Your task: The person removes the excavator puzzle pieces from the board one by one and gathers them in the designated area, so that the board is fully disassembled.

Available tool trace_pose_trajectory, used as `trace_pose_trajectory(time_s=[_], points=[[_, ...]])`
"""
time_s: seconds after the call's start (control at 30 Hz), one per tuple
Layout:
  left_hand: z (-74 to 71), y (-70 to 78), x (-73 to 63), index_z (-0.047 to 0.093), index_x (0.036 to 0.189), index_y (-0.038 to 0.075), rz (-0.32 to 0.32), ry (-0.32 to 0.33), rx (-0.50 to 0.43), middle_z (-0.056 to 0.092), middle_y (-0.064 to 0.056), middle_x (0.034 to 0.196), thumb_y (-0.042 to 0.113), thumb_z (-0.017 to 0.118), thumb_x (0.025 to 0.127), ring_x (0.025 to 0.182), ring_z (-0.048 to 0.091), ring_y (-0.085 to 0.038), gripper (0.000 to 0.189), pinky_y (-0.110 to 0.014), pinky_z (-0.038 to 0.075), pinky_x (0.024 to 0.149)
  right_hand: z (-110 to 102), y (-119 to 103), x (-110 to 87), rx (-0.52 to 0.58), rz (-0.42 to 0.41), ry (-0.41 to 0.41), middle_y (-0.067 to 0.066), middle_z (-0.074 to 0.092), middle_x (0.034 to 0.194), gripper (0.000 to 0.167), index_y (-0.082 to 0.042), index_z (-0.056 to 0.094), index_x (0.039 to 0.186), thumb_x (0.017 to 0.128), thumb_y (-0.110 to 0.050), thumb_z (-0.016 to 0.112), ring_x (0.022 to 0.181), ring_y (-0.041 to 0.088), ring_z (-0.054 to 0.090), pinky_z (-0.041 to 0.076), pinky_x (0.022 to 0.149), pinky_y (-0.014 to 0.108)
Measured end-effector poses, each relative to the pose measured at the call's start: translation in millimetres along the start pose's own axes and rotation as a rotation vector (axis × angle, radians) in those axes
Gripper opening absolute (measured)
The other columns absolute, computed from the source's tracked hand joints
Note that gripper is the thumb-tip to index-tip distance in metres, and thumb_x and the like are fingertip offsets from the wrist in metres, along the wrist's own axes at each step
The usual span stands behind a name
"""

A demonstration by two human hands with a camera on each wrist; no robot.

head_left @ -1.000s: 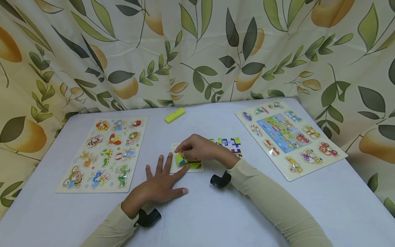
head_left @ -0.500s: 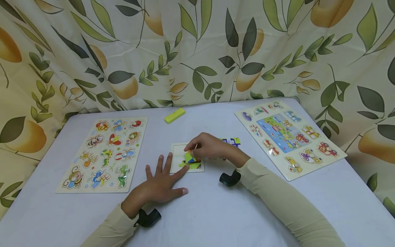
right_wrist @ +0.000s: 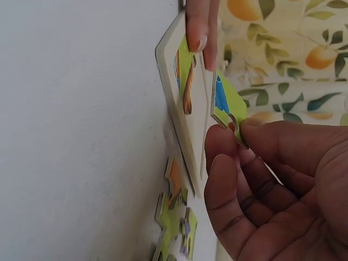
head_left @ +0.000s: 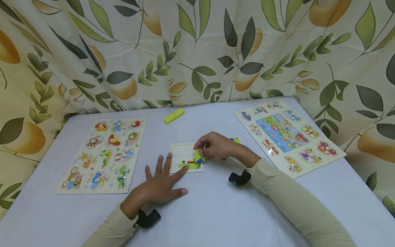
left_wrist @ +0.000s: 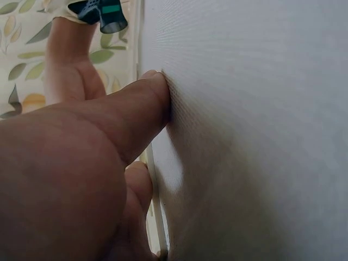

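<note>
My right hand (head_left: 216,145) pinches a green and blue jigsaw piece (right_wrist: 232,100) between thumb and fingers, raised over the right side of a small puzzle tray (head_left: 182,150). In the right wrist view the piece is tilted and clear of the tray floor. Other green puzzle pieces (head_left: 193,166) lie in the tray's lower part. My left hand (head_left: 160,185) is spread flat, fingertips at the tray's left and lower edge. One of its fingers reaches onto those pieces. The left wrist view shows mostly the thumb (left_wrist: 147,103) against the white cloth.
Loose jigsaw pieces (right_wrist: 169,217) lie right of the tray, partly hidden by my right hand in the head view. An insect puzzle board (head_left: 102,154) lies left, a vehicle puzzle board (head_left: 265,135) right. A yellow-green block (head_left: 174,116) sits behind the tray.
The right hand has moved rightward across the tray with the jigsaw piece, uncovering the tray's left and middle. The left hand has stayed put.
</note>
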State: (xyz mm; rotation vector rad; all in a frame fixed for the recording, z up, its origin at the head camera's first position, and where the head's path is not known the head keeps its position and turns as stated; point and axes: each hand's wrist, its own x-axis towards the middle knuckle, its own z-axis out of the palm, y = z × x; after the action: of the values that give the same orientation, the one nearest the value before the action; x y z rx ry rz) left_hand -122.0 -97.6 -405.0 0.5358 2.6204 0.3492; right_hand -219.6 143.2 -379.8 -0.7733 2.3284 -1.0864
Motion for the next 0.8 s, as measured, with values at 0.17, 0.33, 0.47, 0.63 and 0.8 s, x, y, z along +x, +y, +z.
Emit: trace_pose_trajectory(time_s=[0.17,0.33,0.47,0.63,0.8], points=[[0.5,0.4,-0.8,0.028,0.153,0.037,-0.002,0.004,0.004,-0.014,-0.016,0.160,0.062,0.056,0.089,0.142,-0.019,-0.043,0.074,-0.076,-0.009,0.098,-3,3,-7.9,-0.002,0.038,0.000,0.003,0.064,0.092,0.019,-0.006,0.072,0.106,0.091,0.000,0.062,0.076,0.017,0.057,0.042,0.051,0.025],[0.0,1.4,-1.2,0.030,0.153,0.036,-0.003,0.007,0.004,-0.013,-0.017,0.160,0.061,0.057,0.089,0.142,-0.018,-0.044,0.074,-0.076,-0.009,0.098,-6,6,-13.5,-0.003,0.021,0.002,0.002,0.066,0.091,0.018,-0.005,0.073,0.104,0.090,0.000,0.062,0.082,0.017,0.059,0.048,0.067,0.025],[-0.1,1.6,-1.7,0.030,0.153,0.036,-0.003,0.010,-0.003,-0.013,-0.016,0.160,0.061,0.057,0.089,0.142,-0.018,-0.043,0.073,-0.076,-0.010,0.097,-9,8,-17.4,0.002,0.024,-0.001,0.002,0.065,0.089,0.016,-0.005,0.073,0.102,0.090,-0.001,0.063,0.078,0.016,0.059,0.048,0.064,0.026],[0.2,1.3,-1.8,0.030,0.153,0.036,0.000,0.011,-0.014,-0.014,-0.016,0.160,0.060,0.058,0.089,0.142,-0.019,-0.043,0.073,-0.075,-0.011,0.098,-11,11,-22.0,0.011,0.051,-0.030,0.003,0.063,0.086,0.015,-0.005,0.073,0.101,0.091,-0.002,0.063,0.069,0.015,0.057,0.045,0.055,0.027],[-0.1,1.5,-2.5,0.031,0.153,0.036,0.004,0.012,-0.021,-0.013,-0.016,0.160,0.059,0.059,0.089,0.142,-0.019,-0.043,0.073,-0.075,-0.011,0.097,-12,13,-26.5,0.028,0.053,-0.051,0.003,0.064,0.083,0.013,-0.004,0.073,0.098,0.090,0.000,0.064,0.067,0.015,0.058,0.048,0.058,0.026]])
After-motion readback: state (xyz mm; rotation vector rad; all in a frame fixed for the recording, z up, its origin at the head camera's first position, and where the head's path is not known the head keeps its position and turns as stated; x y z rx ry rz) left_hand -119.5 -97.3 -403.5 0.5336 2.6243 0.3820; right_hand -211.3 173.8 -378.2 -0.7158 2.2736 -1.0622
